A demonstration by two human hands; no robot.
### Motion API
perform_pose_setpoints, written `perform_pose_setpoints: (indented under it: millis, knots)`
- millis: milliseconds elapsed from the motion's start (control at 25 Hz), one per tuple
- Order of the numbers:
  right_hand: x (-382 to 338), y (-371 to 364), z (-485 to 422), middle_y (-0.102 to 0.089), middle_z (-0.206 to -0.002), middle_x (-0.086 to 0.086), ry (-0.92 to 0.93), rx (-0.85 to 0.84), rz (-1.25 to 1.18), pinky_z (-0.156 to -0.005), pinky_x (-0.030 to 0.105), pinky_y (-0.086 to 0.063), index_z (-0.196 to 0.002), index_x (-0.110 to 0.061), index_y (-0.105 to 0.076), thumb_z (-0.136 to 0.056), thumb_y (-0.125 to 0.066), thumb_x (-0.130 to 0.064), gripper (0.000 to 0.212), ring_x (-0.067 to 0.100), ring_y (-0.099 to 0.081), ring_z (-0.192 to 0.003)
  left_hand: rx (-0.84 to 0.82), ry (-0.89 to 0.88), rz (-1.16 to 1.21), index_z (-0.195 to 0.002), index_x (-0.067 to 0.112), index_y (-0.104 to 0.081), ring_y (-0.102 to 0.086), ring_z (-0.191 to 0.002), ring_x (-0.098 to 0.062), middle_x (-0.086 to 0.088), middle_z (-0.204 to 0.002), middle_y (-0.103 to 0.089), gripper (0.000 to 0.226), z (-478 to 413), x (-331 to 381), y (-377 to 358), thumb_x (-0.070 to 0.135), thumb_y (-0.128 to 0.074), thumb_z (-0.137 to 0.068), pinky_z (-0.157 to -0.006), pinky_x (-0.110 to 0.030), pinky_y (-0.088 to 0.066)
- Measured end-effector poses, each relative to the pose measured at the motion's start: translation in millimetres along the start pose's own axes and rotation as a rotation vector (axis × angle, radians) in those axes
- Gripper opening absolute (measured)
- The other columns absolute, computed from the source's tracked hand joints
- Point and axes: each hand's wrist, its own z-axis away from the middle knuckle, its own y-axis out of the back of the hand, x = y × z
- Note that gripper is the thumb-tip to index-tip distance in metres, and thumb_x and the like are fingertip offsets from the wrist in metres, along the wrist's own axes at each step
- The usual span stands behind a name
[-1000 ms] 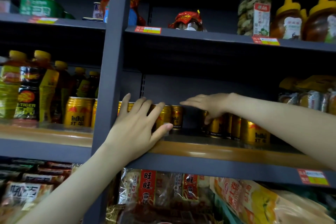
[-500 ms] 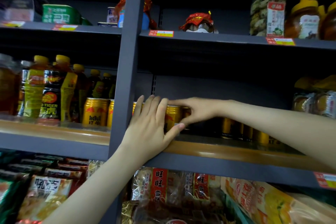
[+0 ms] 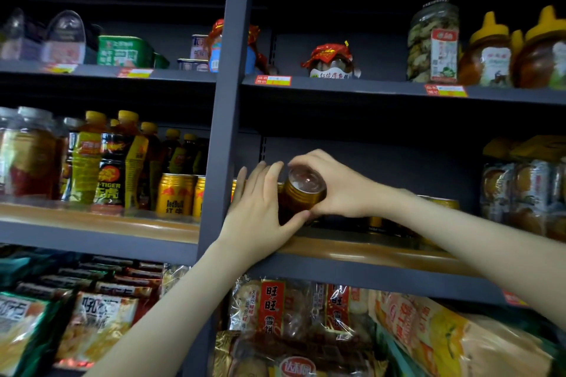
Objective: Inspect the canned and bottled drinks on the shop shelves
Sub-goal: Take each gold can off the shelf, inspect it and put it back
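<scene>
One gold can (image 3: 303,196) tilted toward camera, shiny round end (probably base) showing | right hand (image 3: 340,190) fingers curled round it | left hand (image 3: 260,214) fingers straight against its side, thumb beneath

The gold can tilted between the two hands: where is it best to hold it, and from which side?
Probably the round side wall of the gold can, just below its rim, coming from the right as the right hand does. Its flat end faces the camera, and the left hand and the shelf post crowd the left side.
</scene>
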Motion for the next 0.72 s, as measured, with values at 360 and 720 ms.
perform_pose_setpoints:
  millis: [360,720]
  knots:
    - [-82.0,-1.5,97.1,-0.035,-0.135,-0.015,0.105,0.357,-0.127,-0.103,0.008,-0.031,-0.14,-0.031,-0.033,-0.069,-0.084,-0.009,0.09,-0.008,-0.033,-0.13,0.144,-0.006,0.569,-0.138,0.019,-0.037,-0.045,-0.12,0.006,0.011,-0.128,-0.048,0.073,47.5,61.3,32.8,0.032,-0.075,-0.077,-0.096,-0.008,-0.038]
    - [-109.5,-149.2,193.4,-0.049,-0.124,-0.036,-0.166,0.182,-0.517,-0.097,0.007,-0.036,-0.126,-0.048,-0.042,-0.063,-0.086,-0.04,0.078,-0.013,-0.046,-0.121,-0.223,0.328,0.687,-0.126,0.041,-0.04,-0.039,-0.117,0.024,0.033,-0.123,-0.046,0.067,220.1,76.0,40.9,0.041,-0.078,-0.071,-0.091,0.002,-0.032]
